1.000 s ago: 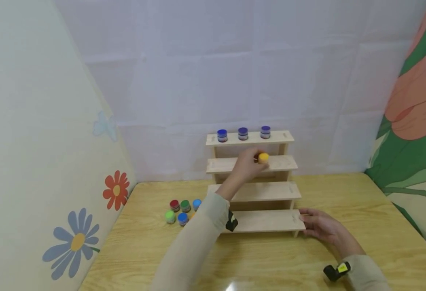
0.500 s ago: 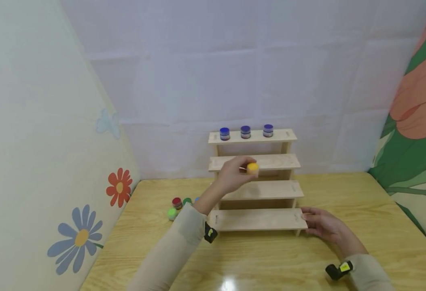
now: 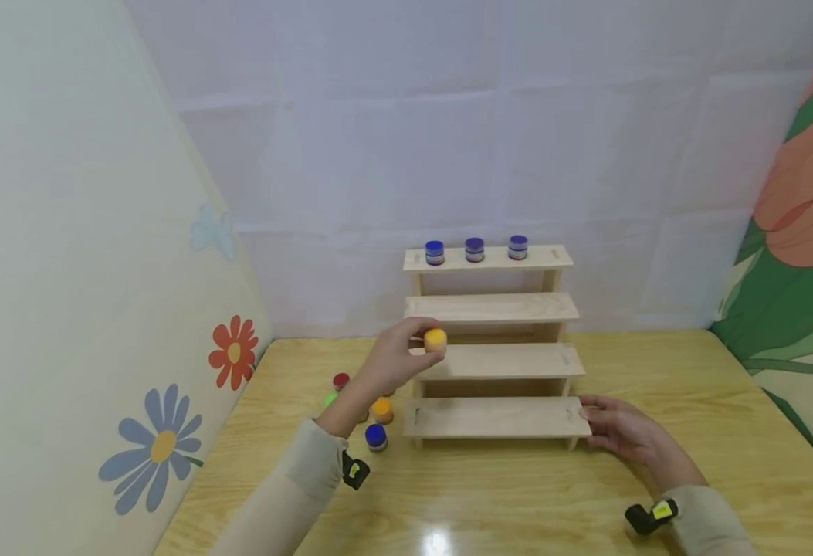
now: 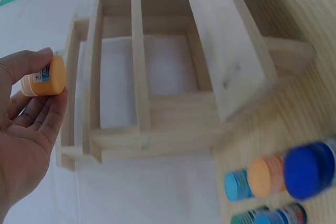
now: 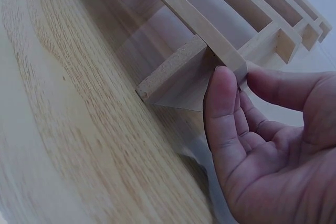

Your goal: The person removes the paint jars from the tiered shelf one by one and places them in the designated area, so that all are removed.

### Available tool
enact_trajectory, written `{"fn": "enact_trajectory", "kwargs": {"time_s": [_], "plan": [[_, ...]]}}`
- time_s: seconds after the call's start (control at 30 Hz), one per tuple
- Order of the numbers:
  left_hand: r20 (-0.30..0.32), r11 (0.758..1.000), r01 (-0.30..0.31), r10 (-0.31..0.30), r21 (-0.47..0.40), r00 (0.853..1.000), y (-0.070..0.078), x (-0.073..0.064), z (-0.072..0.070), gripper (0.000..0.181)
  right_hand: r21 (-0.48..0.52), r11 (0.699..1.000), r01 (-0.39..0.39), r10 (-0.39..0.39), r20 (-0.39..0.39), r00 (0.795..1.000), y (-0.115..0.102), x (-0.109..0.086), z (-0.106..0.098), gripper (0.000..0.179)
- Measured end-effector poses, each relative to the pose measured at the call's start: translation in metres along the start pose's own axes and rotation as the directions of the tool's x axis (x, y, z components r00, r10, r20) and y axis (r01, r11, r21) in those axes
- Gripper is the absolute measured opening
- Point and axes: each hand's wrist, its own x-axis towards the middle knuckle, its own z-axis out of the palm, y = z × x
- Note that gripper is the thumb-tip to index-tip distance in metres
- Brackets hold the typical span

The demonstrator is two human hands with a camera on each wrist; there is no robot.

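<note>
My left hand (image 3: 395, 357) pinches a small paint jar (image 3: 435, 340) with a yellow-orange lid, held in the air by the left end of the wooden tiered rack (image 3: 496, 417). In the left wrist view the jar (image 4: 50, 77) sits between thumb and fingers, clear of the shelves. My right hand (image 3: 624, 432) grips the right end of the lowest shelf, thumb and fingers about its corner in the right wrist view. On the top shelf stand a blue-lidded jar (image 3: 435, 252) and two purple-blue jars (image 3: 474, 249).
Left of the rack, several jars stand on the wood-grain table (image 3: 489, 494): a dark blue one (image 3: 376, 438), an orange one (image 3: 381, 410), a red one (image 3: 340, 381) and others partly behind my left arm. A white cloth (image 3: 378, 154) hangs behind the rack.
My left hand has moved left and down with the yellow-lidded jar, from before the second-highest shelf to the rack's left end. The right hand still holds the lowest shelf.
</note>
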Motion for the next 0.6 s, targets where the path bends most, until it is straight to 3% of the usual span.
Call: {"fn": "enact_trajectory", "kwargs": {"time_s": [0.23,0.6], "plan": [[-0.017,1.0,-0.004,0.005,0.021,1.0,-0.022,-0.023,-0.021,0.044,0.008,1.0,0.014,-0.014,0.015,1.0,0.0,0.0,-0.002,0.036],[0.0,0.996,0.077,-0.077,0.036,0.997,-0.05,-0.062,-0.042,0.042,0.001,1.0,-0.001,0.001,0.004,1.0,-0.001,-0.001,0.001,0.061]]}}
